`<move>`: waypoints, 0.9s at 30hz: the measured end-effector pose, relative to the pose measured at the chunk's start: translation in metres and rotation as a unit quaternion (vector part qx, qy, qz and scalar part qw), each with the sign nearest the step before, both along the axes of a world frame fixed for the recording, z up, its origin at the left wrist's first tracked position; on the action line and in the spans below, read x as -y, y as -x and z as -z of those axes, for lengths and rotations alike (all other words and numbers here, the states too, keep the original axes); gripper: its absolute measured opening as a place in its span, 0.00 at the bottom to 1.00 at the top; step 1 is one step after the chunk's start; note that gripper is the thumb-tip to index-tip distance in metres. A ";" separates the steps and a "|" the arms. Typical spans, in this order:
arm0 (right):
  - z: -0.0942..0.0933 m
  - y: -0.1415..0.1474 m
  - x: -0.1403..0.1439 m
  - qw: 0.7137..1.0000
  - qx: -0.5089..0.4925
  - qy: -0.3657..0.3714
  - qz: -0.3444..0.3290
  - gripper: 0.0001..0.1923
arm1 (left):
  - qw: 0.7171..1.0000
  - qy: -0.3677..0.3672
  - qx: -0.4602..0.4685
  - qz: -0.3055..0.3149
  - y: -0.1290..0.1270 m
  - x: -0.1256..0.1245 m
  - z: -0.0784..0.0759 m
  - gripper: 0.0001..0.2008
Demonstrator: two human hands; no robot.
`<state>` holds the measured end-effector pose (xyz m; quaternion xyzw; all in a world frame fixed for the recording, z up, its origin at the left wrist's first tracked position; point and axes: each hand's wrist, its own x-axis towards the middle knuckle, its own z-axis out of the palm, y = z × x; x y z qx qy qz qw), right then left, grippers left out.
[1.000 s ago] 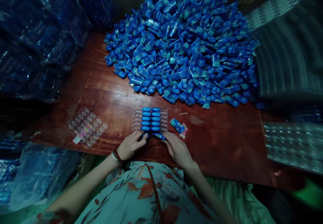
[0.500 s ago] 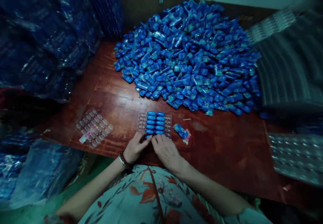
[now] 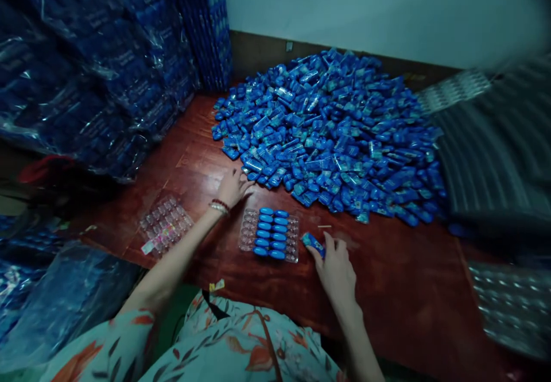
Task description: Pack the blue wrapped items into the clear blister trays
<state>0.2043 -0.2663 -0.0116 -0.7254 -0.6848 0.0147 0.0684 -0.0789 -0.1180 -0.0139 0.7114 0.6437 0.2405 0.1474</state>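
Observation:
My left hand [image 3: 232, 189] reaches over the table at the near left edge of the heap of small blue packets [image 3: 331, 135]. Its fingers are spread and hold nothing that I can see. My right hand [image 3: 338, 264] has its thumb and fingers around a single blue wrapped packet [image 3: 314, 243], which still lies on the table. Between the hands lies a clear plastic blister tray [image 3: 248, 230], with two columns of glossy blue oval pieces [image 3: 271, 235] in its middle and bare cavities at both sides.
Another clear blister tray [image 3: 166, 221] with a pink label lies at left on the wooden table [image 3: 189, 141]. Film-wrapped blue stacks [image 3: 107, 66] rise behind it. Stacked clear trays [image 3: 495, 152] stand at right. A yellow slip [image 3: 217, 285] lies by the near edge.
Both hands have left the tray's near edge. My left moved forward and left toward the heap; my right moved right to the single packet. The view has tilted up slightly.

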 end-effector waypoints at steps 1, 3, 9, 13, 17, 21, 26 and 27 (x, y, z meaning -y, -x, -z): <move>0.002 -0.001 -0.003 1.000 0.001 0.016 -0.003 0.25 | 1.000 0.023 -0.017 0.004 -0.006 -0.016 0.001 0.19; 0.005 -0.004 -0.006 0.999 -0.022 0.041 -0.006 0.23 | 0.998 0.044 -0.034 0.023 -0.016 -0.035 0.005 0.19; 0.015 -0.013 0.004 0.992 -0.117 0.037 0.002 0.22 | 0.997 0.028 0.026 0.062 -0.005 -0.006 0.017 0.10; 0.016 -0.014 0.009 0.988 -0.153 0.016 -0.005 0.23 | 0.987 0.055 0.153 0.000 0.029 0.051 0.019 0.15; 0.017 -0.013 0.013 0.990 -0.136 0.021 -0.036 0.22 | 0.943 0.147 0.279 -0.103 0.045 0.107 0.017 0.24; 0.024 -0.016 0.013 0.989 -0.133 0.009 -0.064 0.20 | 0.889 0.204 0.383 -0.146 0.046 0.131 0.021 0.27; 0.020 -0.018 0.003 0.953 -0.297 -0.019 0.051 0.21 | 0.917 0.138 0.343 -0.150 0.045 0.130 0.020 0.24; 0.016 -0.017 0.000 0.944 -0.322 -0.018 0.069 0.21 | 0.925 0.122 0.327 -0.151 0.045 0.128 0.017 0.23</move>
